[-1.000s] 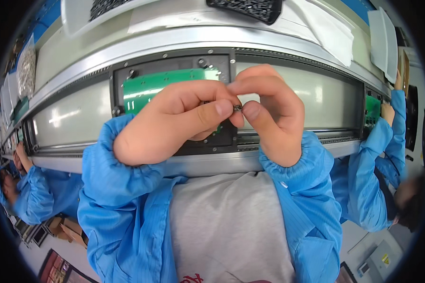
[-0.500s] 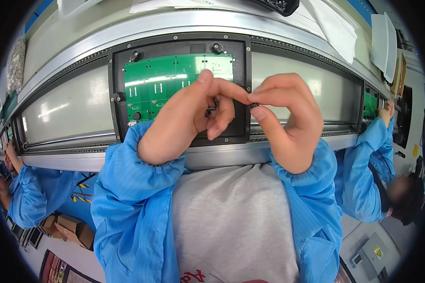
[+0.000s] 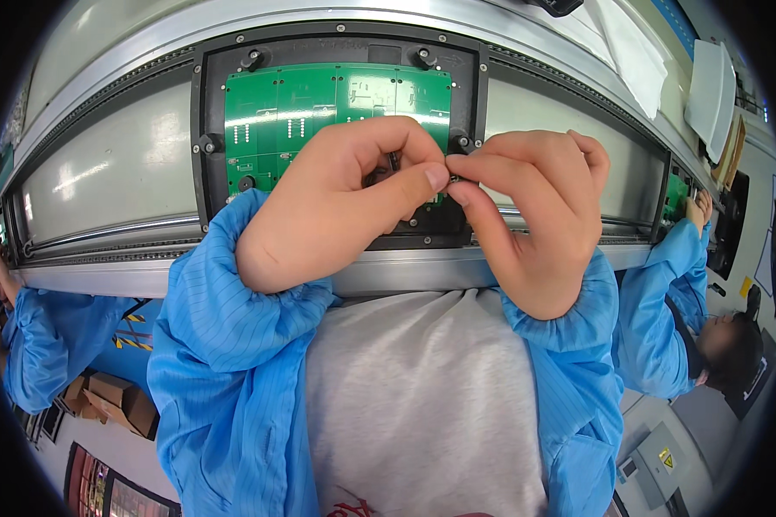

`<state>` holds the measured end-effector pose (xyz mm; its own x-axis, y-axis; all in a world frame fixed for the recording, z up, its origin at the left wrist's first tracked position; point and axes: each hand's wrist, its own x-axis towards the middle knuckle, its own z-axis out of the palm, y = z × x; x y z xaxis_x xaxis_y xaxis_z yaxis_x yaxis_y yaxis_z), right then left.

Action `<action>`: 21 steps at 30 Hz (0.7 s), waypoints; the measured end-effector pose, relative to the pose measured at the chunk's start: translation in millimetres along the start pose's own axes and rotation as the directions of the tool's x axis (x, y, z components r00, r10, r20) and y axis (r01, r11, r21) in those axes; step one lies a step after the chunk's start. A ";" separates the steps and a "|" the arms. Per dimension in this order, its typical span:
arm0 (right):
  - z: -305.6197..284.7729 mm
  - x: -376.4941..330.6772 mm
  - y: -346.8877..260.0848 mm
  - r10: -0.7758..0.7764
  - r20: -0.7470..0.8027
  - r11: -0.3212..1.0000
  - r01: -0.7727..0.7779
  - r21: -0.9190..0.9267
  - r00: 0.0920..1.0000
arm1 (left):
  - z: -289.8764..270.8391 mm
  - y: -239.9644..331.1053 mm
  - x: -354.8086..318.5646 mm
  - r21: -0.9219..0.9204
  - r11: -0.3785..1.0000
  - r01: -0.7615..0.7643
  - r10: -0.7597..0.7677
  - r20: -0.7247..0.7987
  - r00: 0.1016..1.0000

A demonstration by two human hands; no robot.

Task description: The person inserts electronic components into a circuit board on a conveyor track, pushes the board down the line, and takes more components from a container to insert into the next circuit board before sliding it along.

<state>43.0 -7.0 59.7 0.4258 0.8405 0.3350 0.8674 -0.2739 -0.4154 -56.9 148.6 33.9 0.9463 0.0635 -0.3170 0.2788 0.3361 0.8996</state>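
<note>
A tiny black component with a paler glint (image 3: pixel 454 179) sits between the thumb and forefinger tips of the right hand (image 3: pixel 539 211), which pinches it; the other right fingers are loosely bent above. The left hand (image 3: pixel 341 189) is just beside it, thumb and forefinger tips drawn close to the same component; whether they touch it cannot be told. The left fingers curl around a few small, dark, narrow pieces (image 3: pixel 394 161), partly hidden in the palm.

The component is too small and too covered by fingertips for its exact shape to show. It is held above the lower right part of a flat green rectangular circuit board (image 3: pixel 306 96), which carries pale printed marks and rows of white spots. The board lies in a black rectangular frame with screws along its rim (image 3: pixel 209 95), set between silvery metal conveyor rails (image 3: pixel 405 274).
</note>
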 end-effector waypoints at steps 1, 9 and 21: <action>0.8 -0.1 1.3 0.014 0.005 0.999 -0.014 0.038 1.000 | -0.1 1.0 -0.4 -0.002 1.000 -0.003 0.003 -0.009 1.000; -1.6 4.0 7.0 0.141 0.159 0.906 -0.192 0.378 0.977 | -5.2 0.5 -3.3 0.033 0.999 -0.030 0.029 0.006 1.000; 7.7 -2.1 10.6 0.132 0.188 0.835 -0.211 0.509 0.973 | -2.4 -4.4 -2.6 0.026 0.998 -0.061 0.061 -0.022 0.998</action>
<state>49.4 -8.1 48.1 0.4805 0.8697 0.1124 0.5029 -0.1683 -0.8478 -61.0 149.2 30.1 0.9578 0.1045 -0.2676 0.2249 0.3069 0.9248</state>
